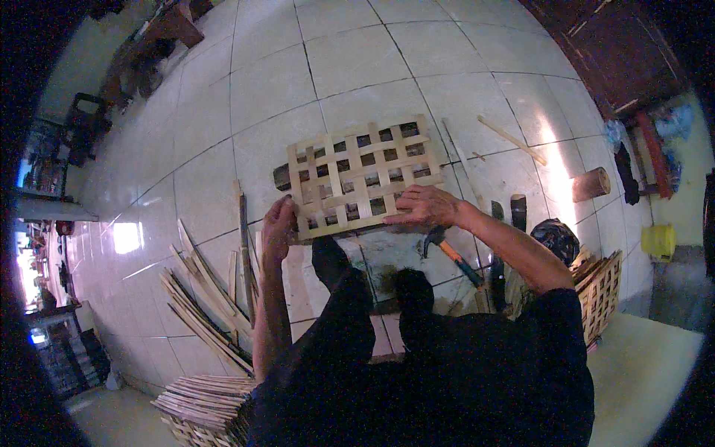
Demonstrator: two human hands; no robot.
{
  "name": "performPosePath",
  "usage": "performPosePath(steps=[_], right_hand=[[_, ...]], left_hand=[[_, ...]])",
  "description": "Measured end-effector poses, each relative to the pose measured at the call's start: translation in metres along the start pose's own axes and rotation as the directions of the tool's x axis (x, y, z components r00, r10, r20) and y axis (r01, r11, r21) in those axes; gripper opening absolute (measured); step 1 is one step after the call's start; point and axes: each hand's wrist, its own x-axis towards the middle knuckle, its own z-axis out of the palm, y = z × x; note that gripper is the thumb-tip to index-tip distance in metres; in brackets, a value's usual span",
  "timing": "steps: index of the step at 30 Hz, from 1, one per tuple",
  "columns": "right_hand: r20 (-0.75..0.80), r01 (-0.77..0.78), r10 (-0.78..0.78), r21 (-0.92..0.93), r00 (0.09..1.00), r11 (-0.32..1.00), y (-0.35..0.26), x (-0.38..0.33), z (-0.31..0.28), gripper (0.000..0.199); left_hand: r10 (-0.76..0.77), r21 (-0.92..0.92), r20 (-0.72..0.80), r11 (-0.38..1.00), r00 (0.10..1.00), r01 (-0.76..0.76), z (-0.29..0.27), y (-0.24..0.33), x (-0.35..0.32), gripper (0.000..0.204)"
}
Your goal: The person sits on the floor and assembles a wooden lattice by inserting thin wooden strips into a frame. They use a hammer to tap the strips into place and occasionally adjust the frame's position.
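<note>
A lattice panel of woven pale bamboo-like strips (360,200) is held low over the tiled floor in front of me. At its near left corner my left hand (279,226) is closed, fingers and thumb pinching the edge. My right hand (426,206) lies across the near right edge, its fingers bent over the strips. A dark brown block (281,177) shows partly from under the panel's left side; the rest of it is hidden. Close to my right forearm, a hammer with an orange and dark handle (456,257) rests on the floor.
Loose split strips (205,309) fan out at the left, above a stacked bundle (205,402). Rightward lie a long dark tool (497,272), a short log (590,185) and a loose stick (512,140). More woven panels (602,298) lean beyond my right elbow, near a yellow container (658,242).
</note>
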Motion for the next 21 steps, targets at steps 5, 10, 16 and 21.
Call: performPosePath(steps=[5,10,16,21], right_hand=[[-0.085,-0.121,0.130,0.097,0.988,0.988,0.008,0.006,0.023,0.054],[-0.373,-0.759,0.724,0.076,0.580,0.647,-0.011,-0.021,0.030,0.044],[-0.049,-0.871,0.980,0.451,0.193,0.194,-0.017,-0.029,0.068,0.047],[-0.013,-0.890,0.978,0.412,0.207,0.194,-0.026,-0.021,0.068,0.049]], left_hand=[[0.174,0.139,-0.263,0.980,0.949,-0.141,0.002,-0.047,0.018,0.037],[0.200,0.282,-0.251,0.951,0.947,-0.126,0.003,-0.049,0.025,0.029],[0.054,0.187,-0.177,0.982,0.983,-0.021,-0.008,-0.049,0.022,0.024],[0.005,0.153,-0.161,0.988,0.987,0.020,-0.015,-0.041,-0.012,0.023]])
